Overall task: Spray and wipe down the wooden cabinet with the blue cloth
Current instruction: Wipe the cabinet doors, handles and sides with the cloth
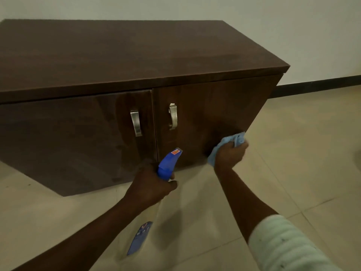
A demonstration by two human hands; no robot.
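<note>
Right grip clutching blue cloth against cabinet door's lower corner | left grip wrapped round blue spray bottle

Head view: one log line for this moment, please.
right hand: cloth on right door | left hand: sprayer | stage: wiping

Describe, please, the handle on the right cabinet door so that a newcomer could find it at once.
Start at the dark wooden cabinet against the wall and go to its right door. Near that door's inner edge is a curved metal handle. Unlike the left door's handle, it has a small white scrap at its top.
</note>
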